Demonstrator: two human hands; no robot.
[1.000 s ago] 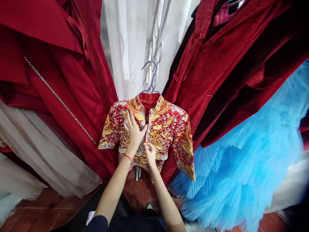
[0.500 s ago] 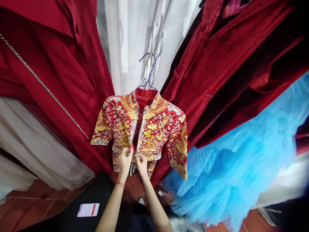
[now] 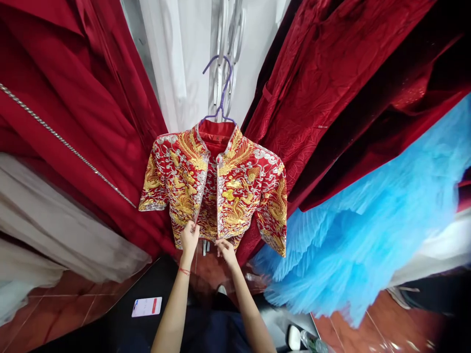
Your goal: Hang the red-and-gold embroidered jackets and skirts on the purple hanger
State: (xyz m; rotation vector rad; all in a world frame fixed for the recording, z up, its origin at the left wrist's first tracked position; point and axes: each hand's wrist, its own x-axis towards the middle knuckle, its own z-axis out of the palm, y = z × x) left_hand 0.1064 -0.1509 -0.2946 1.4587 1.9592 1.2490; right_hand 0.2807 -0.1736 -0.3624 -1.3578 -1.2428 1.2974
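Note:
A short red jacket (image 3: 235,201) with gold and silver embroidery hangs in front of me on a purple hanger (image 3: 222,98). Its front is open, and the red lining shows inside the collar. My left hand (image 3: 190,237), with a red string on the wrist, pinches the lower front edge of the left panel. My right hand (image 3: 225,250) pinches the bottom corner of the right panel. Grey strips (image 3: 206,247) dangle below the hem between my hands.
Red gowns (image 3: 95,98) hang on the left, and patterned red gowns (image 3: 294,98) on the right. Blue tulle (image 3: 353,245) spreads at the lower right. A phone (image 3: 147,306) lies on a black surface at the lower left. Behind the hanger are white hangers (image 3: 235,34).
My hands have moved apart, and the jacket's front panels are spread wider. The jacket and its hanger sit higher in view. More of the inside back shows.

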